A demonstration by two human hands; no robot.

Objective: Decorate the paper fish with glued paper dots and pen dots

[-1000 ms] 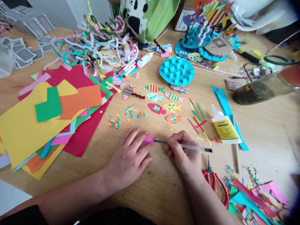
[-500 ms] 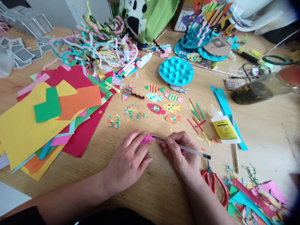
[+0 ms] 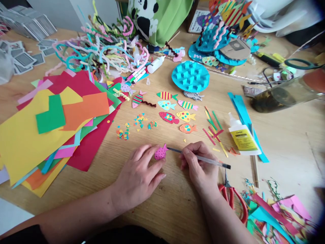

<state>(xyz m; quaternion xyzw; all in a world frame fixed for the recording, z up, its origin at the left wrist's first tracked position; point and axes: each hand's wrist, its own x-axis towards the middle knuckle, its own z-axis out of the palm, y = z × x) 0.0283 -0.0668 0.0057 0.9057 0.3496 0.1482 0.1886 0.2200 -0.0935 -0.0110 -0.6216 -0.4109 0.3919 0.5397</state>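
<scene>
A small magenta paper fish [image 3: 160,153] with dark dots lies on the wooden table, its tail pointing up and right. My left hand [image 3: 142,173] rests flat beside it, fingers spread, fingertips touching the fish's left and lower edges. In my right hand [image 3: 199,166] is a slim pen [image 3: 203,159] with a clear barrel and dark cap end, its tip close to the tail. Several decorated paper fish [image 3: 186,116] lie above, near small piles of paper dots and triangles [image 3: 139,120].
Coloured paper sheets [image 3: 30,125] are stacked at left. Red-handled scissors [image 3: 235,200] and paper scraps [image 3: 276,217] lie at lower right. A glue bottle [image 3: 243,137], blue strips and a tilted jar [image 3: 276,96] are at right. Pipe cleaners [image 3: 101,56] and a blue disc [image 3: 191,76] sit farther back.
My left fingers have shifted slightly left, uncovering more of the magenta fish. My right hand and the pen have moved slightly right, away from the fish's tail.
</scene>
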